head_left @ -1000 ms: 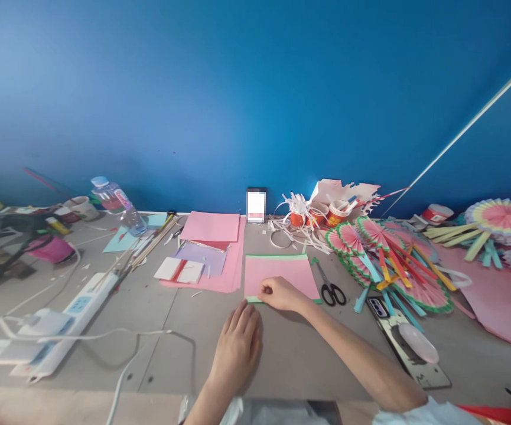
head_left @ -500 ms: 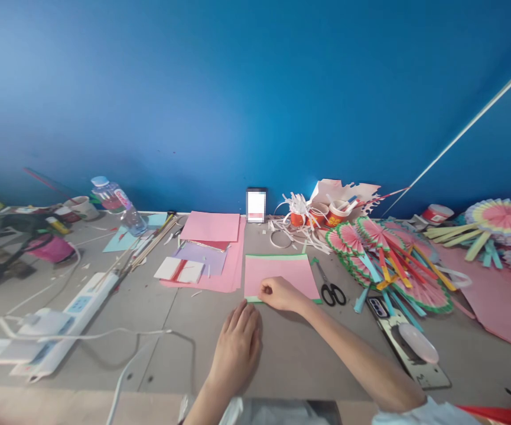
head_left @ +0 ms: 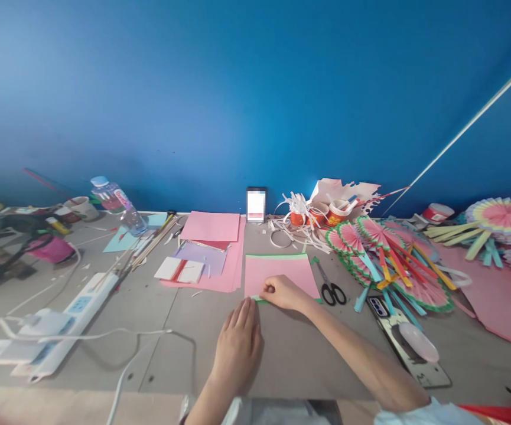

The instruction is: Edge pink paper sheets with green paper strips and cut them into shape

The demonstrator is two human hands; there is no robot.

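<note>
A pink sheet of paper (head_left: 277, 268) with green strips along its far and near edges lies flat on the grey table (head_left: 290, 360). My left hand (head_left: 238, 333) rests palm down with fingers stretched out, its fingertips at the sheet's near left corner. Over the near edge, my right hand (head_left: 282, 292) is closed with its fingertips curled down on the green strip; whether something small is in them is hidden. Black-handled scissors (head_left: 332, 293) lie just right of the sheet.
Pink paper sheets (head_left: 213, 226) and a white card (head_left: 179, 270) lie left of centre. A power strip (head_left: 67, 324) with cables is at the left. Folded paper fans (head_left: 397, 265) and a phone (head_left: 410, 348) lie at the right. A small screen (head_left: 256, 205) stands against the wall.
My left fingertips have shifted slightly up and right along the near left corner. My right hand has barely moved and stays closed on the near edge.
</note>
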